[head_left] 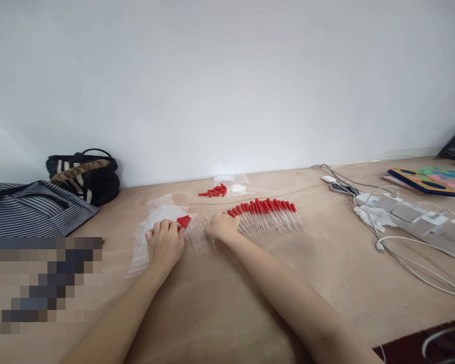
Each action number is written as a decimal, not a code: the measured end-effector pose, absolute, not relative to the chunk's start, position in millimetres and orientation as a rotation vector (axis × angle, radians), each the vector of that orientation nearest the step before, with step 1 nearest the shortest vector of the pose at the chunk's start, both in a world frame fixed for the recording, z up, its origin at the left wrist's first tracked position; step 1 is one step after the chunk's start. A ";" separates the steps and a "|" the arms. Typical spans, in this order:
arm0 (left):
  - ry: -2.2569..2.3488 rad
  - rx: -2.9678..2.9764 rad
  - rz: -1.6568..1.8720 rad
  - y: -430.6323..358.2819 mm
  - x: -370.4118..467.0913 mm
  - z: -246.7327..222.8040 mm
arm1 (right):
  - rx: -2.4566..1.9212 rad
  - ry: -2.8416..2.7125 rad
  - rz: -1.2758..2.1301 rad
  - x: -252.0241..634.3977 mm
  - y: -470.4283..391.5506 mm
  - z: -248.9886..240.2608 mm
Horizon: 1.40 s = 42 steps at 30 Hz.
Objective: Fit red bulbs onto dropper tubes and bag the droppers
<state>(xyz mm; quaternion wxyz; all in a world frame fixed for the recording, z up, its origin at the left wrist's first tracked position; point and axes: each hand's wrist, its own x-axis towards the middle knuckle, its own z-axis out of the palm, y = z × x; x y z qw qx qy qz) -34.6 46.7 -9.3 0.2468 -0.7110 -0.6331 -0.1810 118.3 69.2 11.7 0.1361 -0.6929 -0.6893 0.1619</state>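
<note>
Several red caps [184, 221], just lower left of frame centre, lie against our left hand [165, 242], which rests over plastic bags [142, 235]; our right hand [223, 226], apart from it, sits between bare clear tubes [197, 239] and one row of red-capped tubes [269, 208], lower right of centre. We cannot tell whether either grips anything. At frame centre: one loose red heap [218, 191].

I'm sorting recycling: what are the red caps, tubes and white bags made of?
Red caps: likely matte rubber or soft plastic, opaque, little shine.
Tubes: perhaps glossy clear plastic or glass, see-through with highlights.
White bags: probably smooth plastic film, translucent and creased.
</note>
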 end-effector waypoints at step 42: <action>-1.183 -2.799 -1.179 -2.7 29.9 -27.3 | -0.830 -2.244 -0.161 234.8 -18.7 -33.0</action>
